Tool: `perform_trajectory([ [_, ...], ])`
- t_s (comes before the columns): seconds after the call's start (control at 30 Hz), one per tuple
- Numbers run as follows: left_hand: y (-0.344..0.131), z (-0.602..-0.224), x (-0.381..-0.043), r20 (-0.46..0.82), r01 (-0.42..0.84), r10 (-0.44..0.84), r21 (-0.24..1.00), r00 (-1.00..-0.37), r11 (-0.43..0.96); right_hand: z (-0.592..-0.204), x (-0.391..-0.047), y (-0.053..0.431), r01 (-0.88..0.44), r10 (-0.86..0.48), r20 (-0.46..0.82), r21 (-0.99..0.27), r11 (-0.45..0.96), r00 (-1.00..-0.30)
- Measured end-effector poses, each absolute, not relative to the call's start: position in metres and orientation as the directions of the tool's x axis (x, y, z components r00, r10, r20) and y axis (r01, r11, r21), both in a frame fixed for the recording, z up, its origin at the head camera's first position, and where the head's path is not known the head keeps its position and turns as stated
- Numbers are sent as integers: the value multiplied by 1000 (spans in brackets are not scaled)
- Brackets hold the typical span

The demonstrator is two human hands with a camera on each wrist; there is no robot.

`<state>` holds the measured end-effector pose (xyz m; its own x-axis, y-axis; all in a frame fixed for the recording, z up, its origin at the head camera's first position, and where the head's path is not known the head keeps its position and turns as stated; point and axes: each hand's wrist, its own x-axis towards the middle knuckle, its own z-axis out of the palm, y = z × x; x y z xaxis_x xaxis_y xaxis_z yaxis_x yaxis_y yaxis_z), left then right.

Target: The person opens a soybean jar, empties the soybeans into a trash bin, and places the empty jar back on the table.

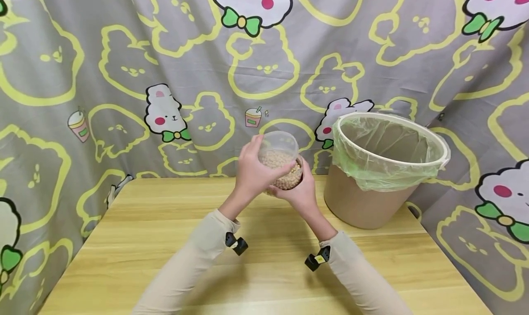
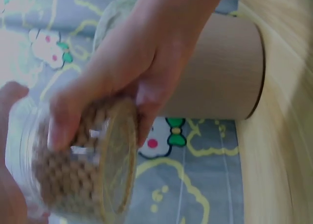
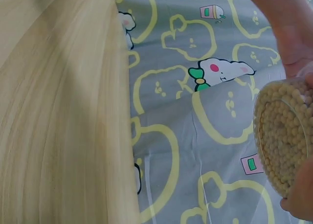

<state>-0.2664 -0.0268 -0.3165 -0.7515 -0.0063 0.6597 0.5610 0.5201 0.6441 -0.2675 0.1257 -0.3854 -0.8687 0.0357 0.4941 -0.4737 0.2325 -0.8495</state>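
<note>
A clear round jar (image 1: 288,181) of beige beans is held up over the table, tilted. My right hand (image 1: 303,193) grips it around its side, thumb and fingers on opposite sides. My left hand (image 1: 252,170) spans a translucent lid (image 1: 283,141) at the jar's mouth, fingers at the far edge and thumb across the near side. In the left wrist view, the right hand (image 2: 122,62) wraps the bean-filled jar (image 2: 73,170), while the left hand (image 2: 10,185) shows at the edge. The right wrist view catches the jar's underside (image 3: 283,136), packed with beans.
A beige bin (image 1: 368,205) lined with a thin green bag (image 1: 372,175) stands at the table's back right, close to my right hand. Behind the wooden table (image 1: 165,241) hangs a grey patterned curtain (image 1: 198,67). Small black cameras sit on both wrists.
</note>
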Motion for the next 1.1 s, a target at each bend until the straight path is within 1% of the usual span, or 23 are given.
perform_trajectory([
  [0.2,-51,-318,-274,575,527,10,742,-818,414,-385,-269,128,-478,-9,489,-848,228,-872],
  [0.4,-73,-324,-280,536,508,37,775,-844,376,-384,-267,132,-475,-44,477,-853,219,-878],
  [0.53,-87,-330,-285,490,471,41,805,-871,361,-384,-267,136,-477,-49,478,-853,210,-877],
  [0.67,-99,-341,-291,410,387,30,829,-911,404,-384,-268,142,-480,-48,481,-851,212,-875],
  [0.83,-111,-369,-301,311,278,28,801,-950,531,-382,-268,149,-468,-62,465,-863,192,-883],
  [1.1,-120,-422,-311,193,231,130,714,-972,661,-383,-267,157,-479,-83,472,-854,205,-878],
])
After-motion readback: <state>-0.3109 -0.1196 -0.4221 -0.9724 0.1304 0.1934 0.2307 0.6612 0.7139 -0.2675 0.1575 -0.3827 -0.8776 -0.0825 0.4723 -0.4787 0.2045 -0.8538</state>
